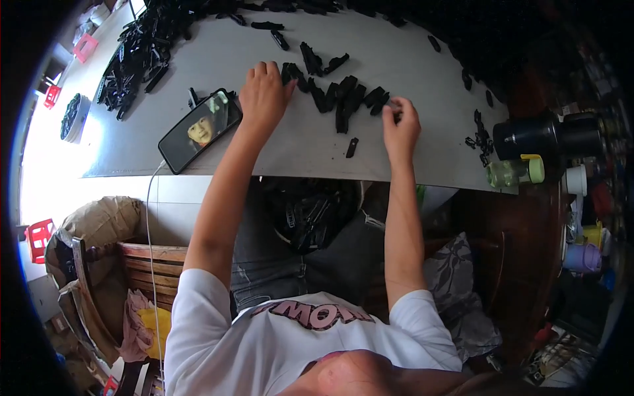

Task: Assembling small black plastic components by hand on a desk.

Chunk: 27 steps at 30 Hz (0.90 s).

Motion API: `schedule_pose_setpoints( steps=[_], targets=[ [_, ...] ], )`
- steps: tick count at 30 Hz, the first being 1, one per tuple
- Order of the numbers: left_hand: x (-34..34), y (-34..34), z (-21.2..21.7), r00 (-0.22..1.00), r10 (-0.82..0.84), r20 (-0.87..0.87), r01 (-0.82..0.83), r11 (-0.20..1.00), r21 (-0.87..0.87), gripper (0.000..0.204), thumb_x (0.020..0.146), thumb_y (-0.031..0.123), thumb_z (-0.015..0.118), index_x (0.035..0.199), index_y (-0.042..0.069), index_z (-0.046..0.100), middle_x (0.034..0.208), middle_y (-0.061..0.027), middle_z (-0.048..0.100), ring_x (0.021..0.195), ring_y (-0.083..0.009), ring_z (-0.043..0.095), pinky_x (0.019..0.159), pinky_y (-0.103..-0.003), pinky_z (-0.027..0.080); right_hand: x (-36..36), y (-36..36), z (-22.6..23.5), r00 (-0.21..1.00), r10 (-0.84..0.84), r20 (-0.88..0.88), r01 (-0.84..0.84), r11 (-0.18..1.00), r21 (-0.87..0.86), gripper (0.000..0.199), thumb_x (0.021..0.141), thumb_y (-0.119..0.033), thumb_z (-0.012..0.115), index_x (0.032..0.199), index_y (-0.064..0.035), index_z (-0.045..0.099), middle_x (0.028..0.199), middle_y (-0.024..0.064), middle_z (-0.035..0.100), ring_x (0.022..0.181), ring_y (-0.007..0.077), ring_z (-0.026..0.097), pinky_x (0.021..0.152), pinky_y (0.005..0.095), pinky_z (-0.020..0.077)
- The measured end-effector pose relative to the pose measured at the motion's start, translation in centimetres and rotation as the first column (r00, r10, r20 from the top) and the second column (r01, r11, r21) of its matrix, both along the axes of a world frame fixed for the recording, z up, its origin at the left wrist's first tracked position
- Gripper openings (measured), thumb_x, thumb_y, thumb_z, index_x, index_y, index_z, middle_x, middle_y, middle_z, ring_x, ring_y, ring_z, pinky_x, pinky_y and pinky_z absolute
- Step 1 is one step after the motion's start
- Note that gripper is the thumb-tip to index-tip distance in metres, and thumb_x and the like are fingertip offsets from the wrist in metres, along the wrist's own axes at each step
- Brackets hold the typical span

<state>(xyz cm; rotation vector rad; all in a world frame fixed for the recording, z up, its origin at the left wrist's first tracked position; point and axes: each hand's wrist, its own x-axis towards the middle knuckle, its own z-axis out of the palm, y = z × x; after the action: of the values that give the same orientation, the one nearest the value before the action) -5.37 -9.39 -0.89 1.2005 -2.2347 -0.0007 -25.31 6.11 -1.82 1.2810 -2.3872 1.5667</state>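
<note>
Left hand [262,92] is just to the right of the phone [200,131] and a little beyond it, its back turned up and its fingers bent beside a black plastic piece [288,74]; whether these fingers are clamped on something, I cannot tell. Right hand [404,125] is well to the right of the phone, with thumb and fingers curled at the end of the row of black pieces [342,102]; a firm grip there is also not certain. This row lies on the tabletop [290,155], to the right of the phone. For good handling, I think each piece should be taken lightly by its sides, only with fingertips, so its neighbours are not pushed. About containers: a tub [361,196], below and right of the phone, holds many black parts; a white bucket [80,124], left of the phone, holds dark pieces; a green bottle [508,173], far right of the phone, has content I cannot tell.
</note>
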Motion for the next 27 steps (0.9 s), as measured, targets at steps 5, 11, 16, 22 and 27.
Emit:
schedule_pose_setpoints(
  steps=[5, 11, 16, 22, 27],
  targets=[
    [0.0, -1.6, -1.4, 0.991, 0.022, 0.133, -0.039, 0.99, 0.133, 0.028, 0.081, 0.025, 0.062, 0.097, 0.004, 0.051, 0.093, -0.0143, 0.057, 0.09, -0.032, 0.057, 0.069, -0.04, 0.049, 0.8, -0.7, 0.0, 0.949, 0.068, -0.308, 0.039, 0.944, 0.327, 0.016, 0.079, -0.018, 0.062, 0.093, -0.013, 0.057, 0.088, 0.0123, 0.062, 0.081, 0.0339, 0.06, 0.068, 0.0426, 0.0469],
    [1.9, 1.6, -0.8, 0.891, -0.149, -0.429, 0.365, 0.797, 0.481, 0.017, 0.089, 0.016, 0.053, 0.095, 0.001, 0.048, 0.08, -0.0086, 0.056, 0.077, -0.0197, 0.057, 0.065, -0.031, 0.045, -0.5, 2.2, -0.7, 0.998, 0.051, -0.046, -0.045, 0.992, 0.117, 0.023, 0.08, -0.009, 0.062, 0.103, -0.0088, 0.059, 0.081, 0.0051, 0.058, 0.064, 0.0129, 0.056, 0.056, 0.0279, 0.0446],
    [2.7, 6.3, -0.9, 0.659, -0.151, -0.736, 0.668, 0.568, 0.481, 0.025, 0.096, 0.019, 0.044, 0.107, -0.003, 0.045, 0.076, -0.0021, 0.049, 0.07, -0.0078, 0.047, 0.063, -0.022, 0.039, 5.6, 4.3, 3.7, 0.695, 0.459, 0.554, -0.43, 0.882, -0.192, 0.026, 0.079, -0.007, 0.067, 0.102, 0.0004, 0.059, 0.075, 0.003, 0.058, 0.057, 0.0045, 0.047, 0.05, 0.0174, 0.0369],
    [2.0, 11.1, 1.8, 0.67, -0.352, -0.653, 0.699, 0.595, 0.396, 0.033, 0.09, 0.02, 0.053, 0.113, -0.002, 0.046, 0.09, -0.0211, 0.06, 0.084, -0.0324, 0.06, 0.073, -0.036, 0.045, 8.9, 4.3, 4.1, 0.486, 0.56, 0.671, -0.376, 0.827, -0.418, 0.02, 0.088, -0.015, 0.06, 0.099, 0.0013, 0.059, 0.068, 0.0043, 0.058, 0.053, 0.0077, 0.05, 0.046, 0.0193, 0.0381],
    [2.2, 11.8, 1.7, 0.674, -0.371, -0.639, 0.722, 0.515, 0.462, 0.032, 0.09, 0.018, 0.053, 0.113, -0.003, 0.046, 0.089, -0.0259, 0.059, 0.083, -0.0413, 0.058, 0.071, -0.039, 0.046, 9.8, 4.9, 3.5, 0.434, 0.567, 0.7, -0.296, 0.824, -0.483, 0.02, 0.088, -0.015, 0.06, 0.1, 0.0004, 0.057, 0.07, 0.0035, 0.057, 0.053, 0.0075, 0.05, 0.044, 0.0194, 0.0381]
  ],
)
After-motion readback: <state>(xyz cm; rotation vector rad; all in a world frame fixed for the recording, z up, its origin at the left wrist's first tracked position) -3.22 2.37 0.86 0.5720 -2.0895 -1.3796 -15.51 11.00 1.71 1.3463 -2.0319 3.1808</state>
